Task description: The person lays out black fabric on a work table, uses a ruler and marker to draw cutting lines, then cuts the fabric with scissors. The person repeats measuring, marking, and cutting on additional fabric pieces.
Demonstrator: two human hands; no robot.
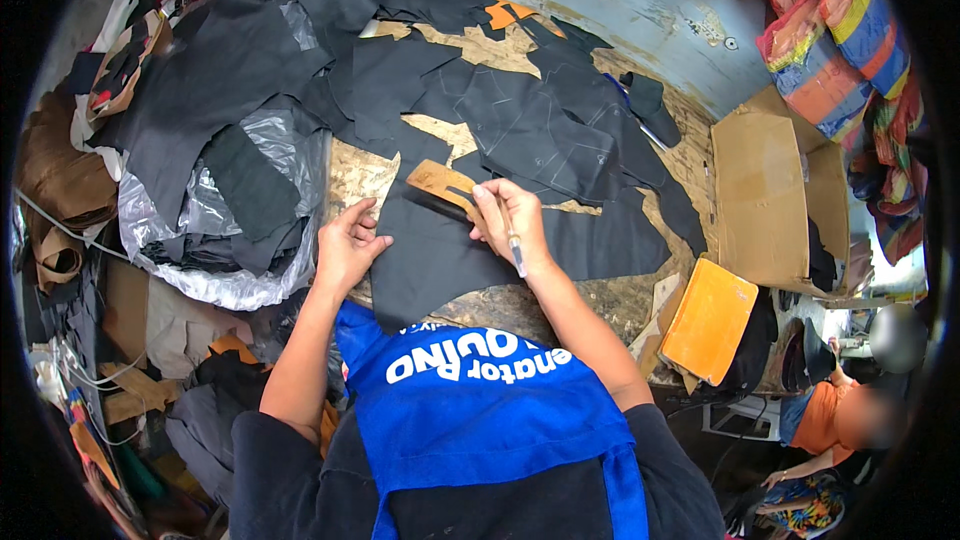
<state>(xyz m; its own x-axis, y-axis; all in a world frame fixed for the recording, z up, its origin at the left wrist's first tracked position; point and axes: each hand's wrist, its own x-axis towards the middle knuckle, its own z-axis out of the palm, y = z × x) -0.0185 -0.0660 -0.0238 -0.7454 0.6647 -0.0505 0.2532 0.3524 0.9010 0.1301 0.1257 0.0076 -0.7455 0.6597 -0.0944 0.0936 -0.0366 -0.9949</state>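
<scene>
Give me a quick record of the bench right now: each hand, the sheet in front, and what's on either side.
Left hand: fingers bent, at the left edge of the near black sheet
Right hand: holds a flat tan piece and a pen-like tool
Near black sheet: flat, below both hands
Beyond it: dark pieces with pale outlines
Left side: clear plastic bag with dark material
Right side: cardboard box, orange rectangular item

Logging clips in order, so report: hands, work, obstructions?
Right hand holding brown slotted template and pen. Left hand empty, at left edge of black sheet. Black pieces with pale outlines lie beyond it.
</scene>
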